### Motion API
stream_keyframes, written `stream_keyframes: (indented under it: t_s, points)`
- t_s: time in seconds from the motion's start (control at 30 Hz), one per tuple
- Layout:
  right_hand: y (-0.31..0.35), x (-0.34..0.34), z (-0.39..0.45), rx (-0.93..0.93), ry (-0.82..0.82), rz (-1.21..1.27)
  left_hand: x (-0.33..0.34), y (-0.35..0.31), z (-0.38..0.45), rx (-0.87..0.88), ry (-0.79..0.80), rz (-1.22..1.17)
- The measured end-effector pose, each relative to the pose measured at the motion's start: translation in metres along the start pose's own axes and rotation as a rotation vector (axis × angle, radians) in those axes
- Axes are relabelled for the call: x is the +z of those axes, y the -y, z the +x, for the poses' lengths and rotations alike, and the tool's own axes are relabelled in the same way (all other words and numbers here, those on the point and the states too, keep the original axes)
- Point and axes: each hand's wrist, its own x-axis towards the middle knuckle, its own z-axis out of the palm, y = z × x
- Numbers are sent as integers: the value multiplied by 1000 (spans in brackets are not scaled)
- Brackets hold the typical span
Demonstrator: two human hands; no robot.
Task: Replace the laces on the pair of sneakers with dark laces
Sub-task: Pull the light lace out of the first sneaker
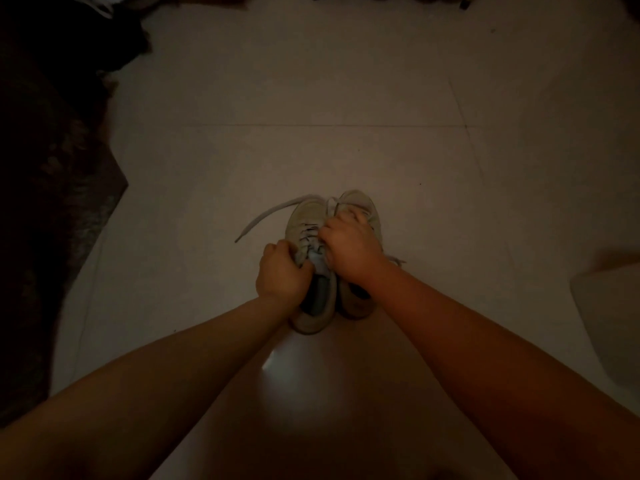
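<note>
Two pale sneakers stand side by side on the tiled floor, toes pointing away from me. My left hand [282, 273] grips the left side of the left sneaker [306, 216] near its opening. Dark lacing shows across the left sneaker's eyelets. My right hand [348, 245] has its fingers curled at the lacing between the two shoes and covers most of the right sneaker [363, 204]. What it pinches is hidden. A light lace [268, 216] trails from the toes out to the left on the floor. Another light lace end [397, 260] shows beside my right wrist.
The room is dim. A dark rug or cloth pile [52, 188] fills the left side. A pale object [609, 317] sits at the right edge. Light floor tiles [329, 98] stretch ahead of the shoes.
</note>
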Motion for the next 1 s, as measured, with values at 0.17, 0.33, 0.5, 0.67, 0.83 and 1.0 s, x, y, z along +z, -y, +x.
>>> stream_keyframes:
  t_s: [0.17, 0.33, 0.5, 0.67, 0.83, 1.0]
  points:
    - [-1, -9, -6, -11, 31, 193, -3, 1, -1, 35, -26, -4]
    - [9, -16, 5, 115, 120, 227, -1, 4, 0, 37, -40, 17]
    - [16, -9, 22, 189, 254, 312, 1, 11, 5, 83, -53, 49]
    - [0, -13, 18, 314, 324, 312, -2, 21, 9, 136, -48, 27]
    - [-8, -32, 16, 314, 498, 427, 2, 21, 10, 151, -33, 31]
    - [-2, -44, 24, 230, 554, 357, 0, 20, 8, 144, -21, 46]
